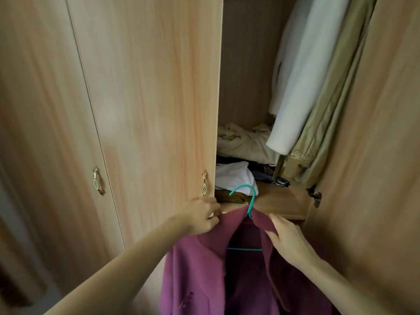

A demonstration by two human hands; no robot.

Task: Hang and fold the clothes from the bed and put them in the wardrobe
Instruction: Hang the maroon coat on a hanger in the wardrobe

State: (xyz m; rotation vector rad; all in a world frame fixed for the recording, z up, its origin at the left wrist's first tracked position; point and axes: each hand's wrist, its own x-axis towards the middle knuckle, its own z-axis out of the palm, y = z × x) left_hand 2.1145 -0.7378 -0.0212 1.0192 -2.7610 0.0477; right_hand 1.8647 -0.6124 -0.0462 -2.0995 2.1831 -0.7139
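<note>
So both hands are on the purple shirt (pixel 200 276), right up at the collar in front of the open wardrobe (pixel 247 64). The left hand (pixel 202 214) has its fingers curled in, pinching the left side of the collar, and the right hand (pixel 288 237) grips the right collar flap with the thumb on top of the fabric. The shirt sits on a teal hanger (pixel 248 201) whose hook pokes up out of the neck between the two hands, roughly level with the front edge of the wardrobe shelf (pixel 279 201) — not hooked on anything visible. Hard to see much of the hanger: only the hook and a bit of the bottom bar inside the open front show, the shoulders are under the cloth. The lower half of the shirt is cut off by the bottom of the frame, and the whole shot is a bit soft. The shirt itself is a dusty purple-mauve with a flat collar, hanging open at the front so the darker inside shows, plus some small mark low on the left panel that I can't make out. Inside the wardrobe there's a white hanging garment (pixel 302 71) beside an olive one (pixel 329 114), and a crumpled pile of clothes (pixel 241 146) on the shelf behind — what's under the pile is too dark to tell.
</note>
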